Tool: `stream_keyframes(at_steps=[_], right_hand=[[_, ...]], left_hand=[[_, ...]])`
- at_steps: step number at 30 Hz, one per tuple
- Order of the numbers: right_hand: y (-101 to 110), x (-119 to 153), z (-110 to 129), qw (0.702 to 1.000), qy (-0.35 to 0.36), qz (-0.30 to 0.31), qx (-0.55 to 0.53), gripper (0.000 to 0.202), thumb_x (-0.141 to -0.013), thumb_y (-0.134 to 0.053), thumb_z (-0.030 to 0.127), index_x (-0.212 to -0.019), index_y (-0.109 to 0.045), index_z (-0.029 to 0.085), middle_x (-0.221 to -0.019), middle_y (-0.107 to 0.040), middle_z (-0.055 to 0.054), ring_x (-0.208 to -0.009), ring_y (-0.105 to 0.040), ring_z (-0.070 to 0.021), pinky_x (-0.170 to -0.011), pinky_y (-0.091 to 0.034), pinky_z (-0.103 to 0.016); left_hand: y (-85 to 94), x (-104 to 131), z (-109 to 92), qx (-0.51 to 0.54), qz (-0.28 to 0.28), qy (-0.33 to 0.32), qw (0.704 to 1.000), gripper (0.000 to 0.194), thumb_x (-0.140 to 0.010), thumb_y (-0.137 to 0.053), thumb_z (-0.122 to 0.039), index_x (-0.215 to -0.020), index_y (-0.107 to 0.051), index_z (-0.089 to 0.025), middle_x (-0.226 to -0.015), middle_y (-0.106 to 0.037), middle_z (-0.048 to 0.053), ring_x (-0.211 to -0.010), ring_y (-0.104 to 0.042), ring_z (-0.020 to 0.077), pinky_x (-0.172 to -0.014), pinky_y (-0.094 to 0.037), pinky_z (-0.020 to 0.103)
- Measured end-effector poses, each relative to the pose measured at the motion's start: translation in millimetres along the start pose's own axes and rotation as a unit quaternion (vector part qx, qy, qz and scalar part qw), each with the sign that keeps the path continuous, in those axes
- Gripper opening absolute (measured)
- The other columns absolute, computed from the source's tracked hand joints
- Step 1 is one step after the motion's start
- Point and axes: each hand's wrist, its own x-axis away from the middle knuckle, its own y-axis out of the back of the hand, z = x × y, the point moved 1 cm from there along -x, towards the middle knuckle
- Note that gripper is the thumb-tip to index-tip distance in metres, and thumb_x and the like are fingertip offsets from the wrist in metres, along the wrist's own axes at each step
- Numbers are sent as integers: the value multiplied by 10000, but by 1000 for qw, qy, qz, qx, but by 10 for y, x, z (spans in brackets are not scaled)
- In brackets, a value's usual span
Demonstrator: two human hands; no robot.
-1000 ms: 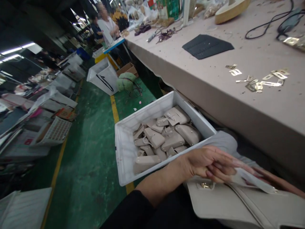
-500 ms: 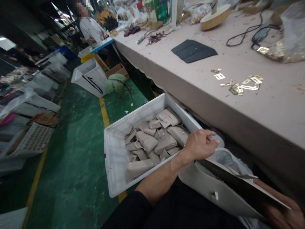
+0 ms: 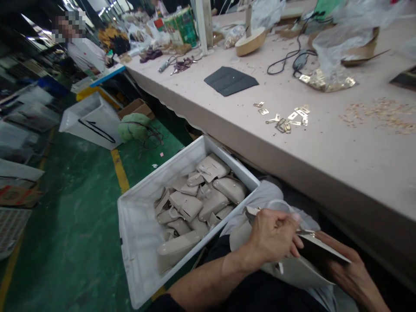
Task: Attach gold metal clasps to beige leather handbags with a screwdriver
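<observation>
A light grey leather bag piece (image 3: pixel 302 271) with a small metal fitting lies over my lap. My left hand (image 3: pixel 274 234) is on its upper edge with fingers curled together; what they pinch, if anything, is too small to name. Its dark inner side faces my right hand (image 3: pixel 344 260), which grips the piece from the right, its fingers partly hidden behind it. Left of my hands stands a white bin (image 3: pixel 134 251) with several small beige leather pouches (image 3: pixel 186 206) heaped inside.
The long table (image 3: pixel 328 160) carries gold metal plates (image 3: pixel 289 121), a black sheet (image 3: pixel 230 80), a cable and plastic bags (image 3: pixel 338 47). On the green floor (image 3: pixel 81 199) are another white bin (image 3: pixel 92 119) and a green bundle (image 3: pixel 133 128). A person stands at the far left.
The view has shifted right. My left hand has come down and closer to my right hand, onto the bag piece's edge. The piece sits more within view.
</observation>
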Motion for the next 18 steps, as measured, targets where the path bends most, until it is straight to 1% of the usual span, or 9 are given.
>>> stream_keyframes(at_steps=[1, 3, 5, 7, 8, 9, 13, 16, 18], right_hand=[[-3, -19, 28, 1000, -2, 9, -10, 297, -826, -617, 300, -1041, -790, 192, -1071, -764, -141, -906, -744, -292, -801, -611, -335], [-13, -48, 120, 1000, -8, 13, -23, 293, -824, -595, 248, -1040, -785, 189, -1057, -754, -117, -886, -725, -259, -779, -586, -307], [-29, -63, 240, 999, -13, 3, -30, 326, -805, -533, 196, -1020, -777, 186, -1014, -739, -90, -862, -695, -232, -760, -553, -292], [-51, -82, 334, 999, -17, 6, -46, 368, -777, -462, 149, -993, -759, 175, -967, -720, -77, -844, -658, -216, -775, -520, -299], [-57, -97, 355, 999, -19, 3, -48, 354, -790, -439, 139, -959, -749, 174, -925, -707, -71, -810, -634, -204, -765, -499, -298], [-61, -112, 359, 999, -16, 2, -48, 332, -795, -433, 131, -924, -737, 174, -906, -698, -66, -815, -622, -200, -766, -482, -294], [-42, -137, 277, 998, -24, -10, -52, 332, -766, -428, 97, -904, -720, 177, -875, -674, -44, -797, -591, -181, -742, -426, -277], [-28, -125, 228, 997, -32, -16, -62, 307, -749, -432, 96, -865, -706, 174, -822, -652, -33, -771, -574, -177, -716, -406, -267], [-16, -121, 223, 998, -25, -15, -62, 297, -732, -432, 92, -840, -696, 174, -791, -635, -26, -755, -562, -173, -706, -399, -262]], left_hand=[[-22, -59, 35, 44, 13, 27, 999, 629, -852, -572, -725, -862, -737, -118, -630, -679, 44, -415, -583, 116, -390, -444, 214], [-66, -132, 62, 100, 22, 46, 994, 609, -777, -669, -711, -797, -723, -105, -628, -693, 58, -427, -613, 124, -403, -484, 216], [-98, -145, 52, 100, 15, 33, 994, 507, -741, -770, -590, -789, -748, -86, -636, -720, 77, -472, -659, 132, -456, -533, 213], [-100, -138, 46, 78, -9, 18, 997, 396, -715, -836, -436, -857, -786, -70, -650, -749, 90, -533, -707, 151, -524, -579, 216], [-94, -142, 57, 77, -23, 13, 997, 374, -696, -861, -377, -896, -793, -69, -665, -763, 94, -567, -728, 164, -555, -597, 223], [-87, -155, 79, 84, -32, 9, 996, 374, -666, -890, -324, -924, -793, -72, -689, -778, 95, -602, -745, 173, -586, -610, 226], [-114, -227, 226, 114, -18, -11, 993, 433, -591, -936, -184, -989, -787, -103, -790, -813, 79, -693, -764, 166, -677, -626, 223], [-167, -270, 307, 104, -27, -39, 993, 400, -615, -925, -171, -986, -789, -109, -780, -811, 62, -673, -751, 147, -669, -616, 211], [-197, -300, 323, 93, -37, -60, 993, 367, -653, -915, -203, -982, -786, -104, -744, -801, 55, -642, -743, 145, -656, -615, 216]])
